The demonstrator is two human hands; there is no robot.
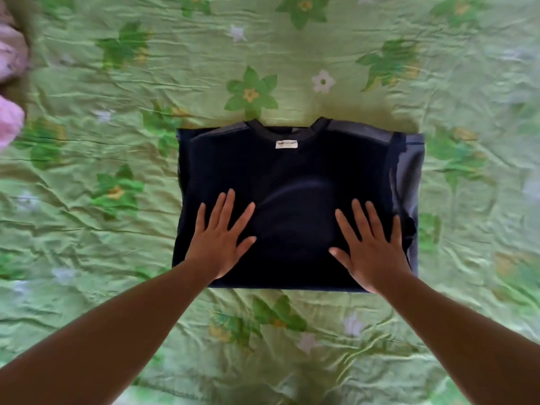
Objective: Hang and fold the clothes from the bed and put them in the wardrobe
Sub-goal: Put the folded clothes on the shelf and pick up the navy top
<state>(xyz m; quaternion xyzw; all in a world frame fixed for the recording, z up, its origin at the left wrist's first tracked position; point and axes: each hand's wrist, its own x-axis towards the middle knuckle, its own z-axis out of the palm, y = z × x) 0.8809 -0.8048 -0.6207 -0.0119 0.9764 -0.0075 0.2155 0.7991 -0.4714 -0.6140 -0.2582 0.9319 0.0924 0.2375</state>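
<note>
A dark navy T-shirt (292,171) lies folded into a rectangle on the bed, collar and white neck label at its far edge. Its folded-in sleeve shows as a paler strip along the right side. My left hand (219,241) lies flat on the shirt's near left part, fingers straight and spread. On the near right part my right hand (368,244) presses down the same way. Neither hand holds any cloth.
The bed is covered by a wrinkled green sheet (87,229) with a flower print. Pink and white clothes (10,83) lie bunched at the far left edge of the view.
</note>
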